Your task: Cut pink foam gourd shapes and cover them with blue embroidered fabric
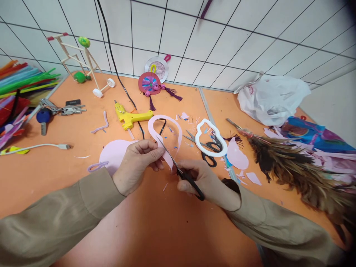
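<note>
My left hand (137, 163) pinches a curved pink paper strip (178, 134) just above the orange table (69, 174), fingers closed on its lower end. My right hand (200, 180) grips black-handled scissors (180, 171), whose blades angle up and left into the pink strip close to my left fingertips. Under my left hand lies a pink paper cutout (116, 154). To the right of the strip a white gourd-shaped frame (207, 124) rests over a second pair of black scissors (210, 157).
A yellow glue gun (128, 118) with a black cord lies behind the strip. Keys (59, 109) and pipe cleaners (19, 83) sit at left, a stick model (83, 63) and round ornaments (152, 79) by the tiled wall. A feather duster (292, 163), plastic bag (272, 98) and pink scraps fill the right.
</note>
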Motion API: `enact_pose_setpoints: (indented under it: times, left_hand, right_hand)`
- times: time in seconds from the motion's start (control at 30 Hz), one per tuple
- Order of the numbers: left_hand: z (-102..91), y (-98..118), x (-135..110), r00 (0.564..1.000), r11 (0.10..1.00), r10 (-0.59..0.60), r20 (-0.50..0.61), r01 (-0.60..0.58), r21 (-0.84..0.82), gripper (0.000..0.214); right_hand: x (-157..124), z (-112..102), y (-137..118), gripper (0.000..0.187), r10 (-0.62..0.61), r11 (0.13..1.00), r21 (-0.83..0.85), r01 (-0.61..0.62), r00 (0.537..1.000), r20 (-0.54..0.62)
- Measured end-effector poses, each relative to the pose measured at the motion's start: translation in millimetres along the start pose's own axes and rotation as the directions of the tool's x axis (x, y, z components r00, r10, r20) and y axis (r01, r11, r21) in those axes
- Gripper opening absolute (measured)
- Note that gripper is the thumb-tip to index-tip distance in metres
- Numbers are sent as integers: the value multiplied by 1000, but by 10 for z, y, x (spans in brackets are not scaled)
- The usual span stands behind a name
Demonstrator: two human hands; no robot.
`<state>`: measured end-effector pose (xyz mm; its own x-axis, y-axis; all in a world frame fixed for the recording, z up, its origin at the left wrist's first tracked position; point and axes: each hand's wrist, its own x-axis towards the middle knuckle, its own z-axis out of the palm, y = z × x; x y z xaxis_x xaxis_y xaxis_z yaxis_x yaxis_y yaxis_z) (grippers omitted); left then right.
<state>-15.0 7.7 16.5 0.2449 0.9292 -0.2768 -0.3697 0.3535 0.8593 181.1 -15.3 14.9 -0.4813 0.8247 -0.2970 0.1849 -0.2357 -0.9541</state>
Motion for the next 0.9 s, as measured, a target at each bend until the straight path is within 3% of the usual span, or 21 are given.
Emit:
enact_pose_setpoints:
  times: [0.73,0.9]
  left_hand:
    - [38,11,-18,998,995,42,-38,-38,91,23]
    - [34,43,-7,999,996,30,-13,-29,88,22]
  right_hand:
    - [-5,34,-57,49,44,997,-70,-45,999,-12]
    - [-3,28,-25,46,5,999,-49,-4,1000,7]
